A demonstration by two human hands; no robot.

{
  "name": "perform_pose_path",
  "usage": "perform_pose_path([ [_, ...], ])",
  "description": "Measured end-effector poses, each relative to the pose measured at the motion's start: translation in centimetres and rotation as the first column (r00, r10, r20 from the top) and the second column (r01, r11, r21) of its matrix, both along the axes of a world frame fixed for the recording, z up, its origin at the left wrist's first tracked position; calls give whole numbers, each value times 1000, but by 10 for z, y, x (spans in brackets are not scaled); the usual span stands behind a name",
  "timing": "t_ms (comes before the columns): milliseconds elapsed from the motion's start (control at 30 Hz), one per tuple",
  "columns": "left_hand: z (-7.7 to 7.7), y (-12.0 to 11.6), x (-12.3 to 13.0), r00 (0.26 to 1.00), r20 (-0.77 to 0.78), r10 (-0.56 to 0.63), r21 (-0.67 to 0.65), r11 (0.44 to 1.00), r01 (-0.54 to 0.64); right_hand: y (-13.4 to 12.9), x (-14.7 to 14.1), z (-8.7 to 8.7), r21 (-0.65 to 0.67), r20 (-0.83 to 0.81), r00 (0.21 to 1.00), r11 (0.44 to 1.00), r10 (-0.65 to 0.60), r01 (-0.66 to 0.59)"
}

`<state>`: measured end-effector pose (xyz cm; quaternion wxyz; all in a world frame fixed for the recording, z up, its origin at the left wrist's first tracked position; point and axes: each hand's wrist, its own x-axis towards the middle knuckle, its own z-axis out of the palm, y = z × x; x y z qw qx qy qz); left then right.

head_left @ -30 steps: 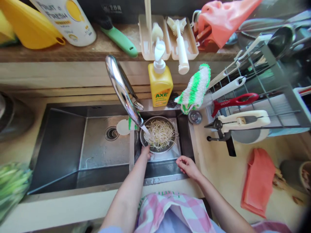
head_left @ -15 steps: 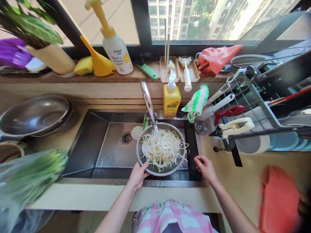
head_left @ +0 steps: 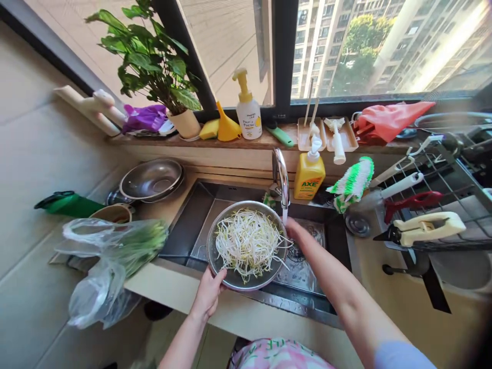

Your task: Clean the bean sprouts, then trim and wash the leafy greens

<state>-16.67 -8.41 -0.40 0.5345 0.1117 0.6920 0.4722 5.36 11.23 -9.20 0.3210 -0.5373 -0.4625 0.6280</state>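
Observation:
A round metal bowl full of bean sprouts is held over the sink. My left hand grips its near left rim, thumb on top. My right hand is by the bowl's right edge, beneath the faucet; its fingers are mostly hidden, so whether it touches the bowl is unclear. Water runs from the spout beside the bowl, and the sink floor at the right is wet.
Left of the sink are a metal pan and bagged green vegetables. Behind stand a yellow soap bottle and a potted plant. A wire rack with tools is at the right.
My left hand has moved the bowl left, out from under the faucet. My right hand has gone from the sink's right edge to beneath the spout. The view has shifted left.

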Motion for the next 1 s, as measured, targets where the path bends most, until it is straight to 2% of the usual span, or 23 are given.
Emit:
perform_pose_path([
  [33, -5, 1, 0, 1000, 23, 18, 10, 1000, -18, 0, 7, 4, 6, 58, 997, 998, 59, -59],
  [100, -16, 5, 2, 995, 86, 46, 32, 998, -48, 0, 24, 15, 62, 288, 943, 979, 168, -194],
  [133, -20, 8, 5, 991, 122, 57, 39, 997, -62, 1, 31, 22, 119, 426, 888, 962, 174, -245],
  [200, -29, 13, 11, 979, 191, 75, 45, 995, -85, 7, 41, 38, 290, 633, 773, 912, 45, -291],
  [233, -32, 15, 13, 973, 215, 86, 48, 994, -99, 11, 42, 45, 379, 675, 737, 876, -42, -297],
  [300, -36, 17, 16, 964, 238, 115, 55, 990, -132, 22, 37, 58, 523, 676, 723, 785, -145, -332],
  [367, -38, 18, 17, 963, 230, 137, 67, 985, -156, 34, 28, 65, 603, 646, 753, 688, -124, -403],
  [433, -38, 20, 19, 971, 198, 137, 80, 985, -155, 43, 22, 66, 623, 627, 775, 648, -78, -438],
  [467, -37, 22, 21, 975, 184, 126, 88, 986, -144, 45, 23, 66, 617, 614, 786, 662, -67, -425],
  [567, -33, 31, 34, 981, 175, 82, 108, 989, -102, 35, 44, 65, 562, 551, 831, 771, -78, -299],
  [600, -32, 35, 41, 981, 186, 63, 117, 989, -86, 24, 55, 66, 542, 528, 844, 802, -94, -250],
  [667, -30, 43, 56, 977, 212, 9, 126, 991, -37, -6, 79, 69, 524, 514, 848, 829, -126, -195],
  [733, -28, 50, 72, 971, 232, -63, 112, 993, 38, -43, 94, 72, 534, 580, 805, 804, -123, -262],
  [833, -27, 59, 91, 951, 250, -183, 73, 983, 170, -86, 94, 73, 473, 757, 653, 713, -27, -518],
  [933, -28, 67, 102, 925, 257, -279, 45, 960, 277, -92, 79, 74, 419, 839, 540, 715, -69, -560],
  [1000, -30, 71, 106, 916, 251, -312, 34, 949, 314, -77, 72, 79, 413, 841, 534, 738, -84, -534],
])
